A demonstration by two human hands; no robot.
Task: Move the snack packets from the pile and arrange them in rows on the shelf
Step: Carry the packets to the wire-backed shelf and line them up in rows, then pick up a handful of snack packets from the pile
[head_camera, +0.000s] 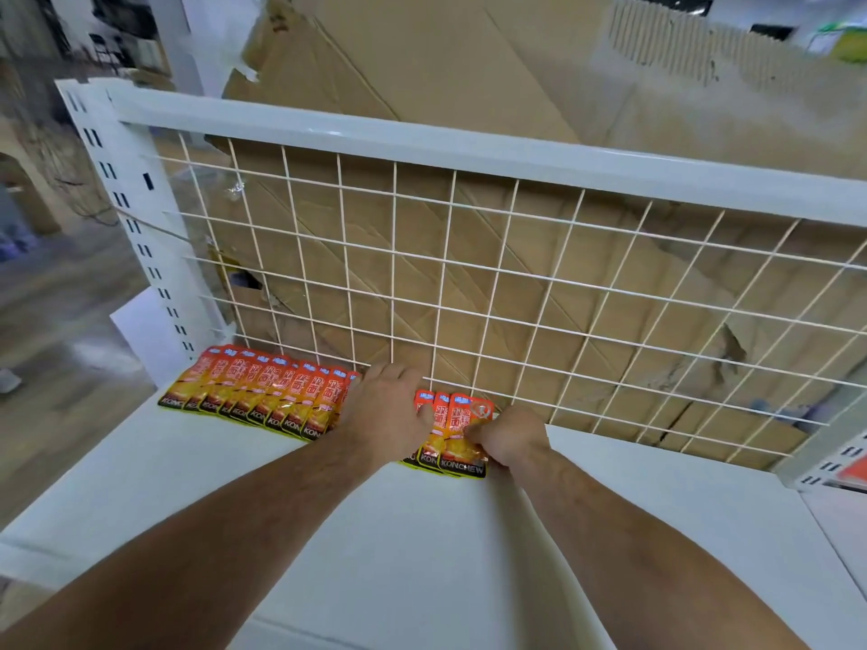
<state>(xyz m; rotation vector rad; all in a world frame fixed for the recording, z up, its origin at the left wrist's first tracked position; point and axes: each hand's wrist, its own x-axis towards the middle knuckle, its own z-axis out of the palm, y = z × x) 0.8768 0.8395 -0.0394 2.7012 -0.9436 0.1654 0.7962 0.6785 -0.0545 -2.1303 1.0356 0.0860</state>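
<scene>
One overlapping row of snack packets [262, 396] hugs the shelf's [422, 532] far edge, the left hand [384, 408] pressing flat, seemingly steadying it, while the right hand [509, 438] pinches the rightmost packet [462, 433].

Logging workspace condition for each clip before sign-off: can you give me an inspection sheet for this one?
Surface: white shelf, no spills seen.
Job's things: orange snack packets overlap in one row along the back, against the wire grid; the pile is not in view.
Clutter: nothing seen on the shelf.
Hands: left hand lies flat on the middle of the row; right hand pinches the rightmost packet.
Cables: dark strands at far left, too blurred to tell.
Surroundings: creased cardboard behind the grid; slotted upright at left.
</scene>
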